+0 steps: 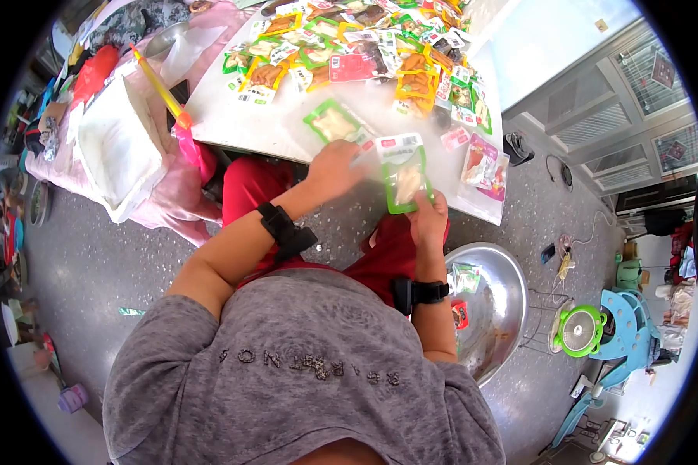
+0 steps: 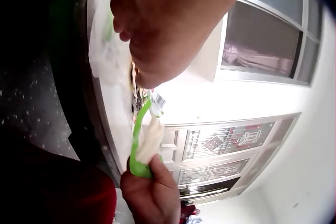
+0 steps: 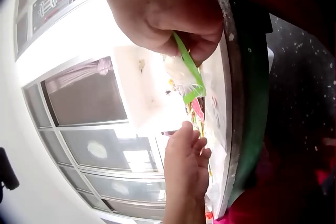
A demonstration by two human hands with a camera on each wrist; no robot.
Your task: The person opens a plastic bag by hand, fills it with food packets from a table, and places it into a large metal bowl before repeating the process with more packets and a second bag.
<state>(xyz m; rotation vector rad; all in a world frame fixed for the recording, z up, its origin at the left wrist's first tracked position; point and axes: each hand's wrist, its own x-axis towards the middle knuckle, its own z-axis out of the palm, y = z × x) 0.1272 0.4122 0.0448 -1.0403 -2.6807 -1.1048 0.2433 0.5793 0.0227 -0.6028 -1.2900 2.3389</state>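
Observation:
My right hand [image 1: 429,217] pinches the lower corner of a green-edged vacuum food packet [image 1: 404,180] between thumb and fingers. Pale pieces show through its clear window, and a white label with a barcode runs along its top. Blurred in the head view, my left hand [image 1: 337,170] is over the table's near edge, with its fingers loosely bent and nothing held in the right wrist view. Just beyond its fingertips lies another green-edged packet [image 1: 332,120] with pale contents. The right wrist view shows the held packet [image 3: 193,90] edge-on below my right hand [image 3: 173,14].
Many colourful food packets [image 1: 357,66] are heaped across the white table [image 1: 233,108]. Pink packets [image 1: 485,164] lie at its right corner. A metal basin [image 1: 504,310] holding a few packets stands on the floor at right. At left is a white foam box [image 1: 120,147].

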